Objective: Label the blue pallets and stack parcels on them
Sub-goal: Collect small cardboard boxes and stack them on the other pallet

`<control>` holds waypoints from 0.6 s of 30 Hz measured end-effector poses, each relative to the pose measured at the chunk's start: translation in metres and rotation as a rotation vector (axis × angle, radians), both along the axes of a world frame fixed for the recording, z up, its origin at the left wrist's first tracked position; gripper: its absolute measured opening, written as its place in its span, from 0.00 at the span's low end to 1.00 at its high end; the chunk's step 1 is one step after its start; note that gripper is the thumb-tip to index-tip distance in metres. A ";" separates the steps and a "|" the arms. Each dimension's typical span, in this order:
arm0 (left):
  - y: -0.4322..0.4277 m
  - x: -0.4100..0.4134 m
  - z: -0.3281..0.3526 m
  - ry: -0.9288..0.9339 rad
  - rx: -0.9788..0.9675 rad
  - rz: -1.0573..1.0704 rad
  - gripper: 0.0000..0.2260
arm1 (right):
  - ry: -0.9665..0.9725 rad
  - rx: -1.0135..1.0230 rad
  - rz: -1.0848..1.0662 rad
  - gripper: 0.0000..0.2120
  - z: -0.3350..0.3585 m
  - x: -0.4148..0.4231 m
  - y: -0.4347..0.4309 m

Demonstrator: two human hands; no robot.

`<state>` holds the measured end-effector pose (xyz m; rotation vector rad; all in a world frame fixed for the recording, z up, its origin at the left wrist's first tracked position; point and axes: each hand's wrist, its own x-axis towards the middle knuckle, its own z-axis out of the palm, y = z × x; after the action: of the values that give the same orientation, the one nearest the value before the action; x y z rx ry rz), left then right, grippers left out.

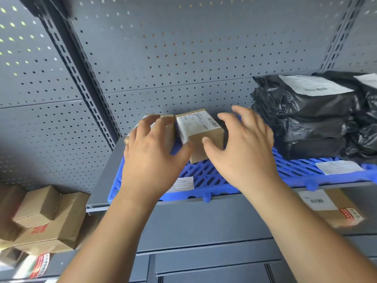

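Note:
A blue slatted pallet point(214, 174) lies on a grey shelf and carries a white label point(182, 183) at its front edge. Two small cardboard parcels stand side by side at its back left. My left hand point(151, 160) reaches over the left parcel point(171, 132), its loosely bent fingers on the top. Its thumb lies by the lower corner of the right parcel point(201, 124), which has a white barcode label on top. My right hand point(240, 156) is spread open beside that parcel, with the thumb against its front face.
Black plastic mailer bags point(306, 119) with white labels are stacked on the pallet's right side, near a second label point(338, 167). Cardboard boxes point(47, 221) sit lower left. Another labelled box point(330, 207) sits under the shelf at right. A perforated grey panel point(183, 58) backs the shelf.

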<state>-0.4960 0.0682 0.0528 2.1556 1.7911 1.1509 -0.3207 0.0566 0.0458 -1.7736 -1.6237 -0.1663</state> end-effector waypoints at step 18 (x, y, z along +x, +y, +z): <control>-0.086 0.245 0.010 0.104 0.088 -0.277 0.25 | 0.019 0.108 -0.289 0.30 0.017 0.218 -0.125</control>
<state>-0.2513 -0.0179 0.0633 2.4591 1.4398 1.0869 -0.1022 -0.0687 0.0632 -1.9119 -1.3129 -0.3628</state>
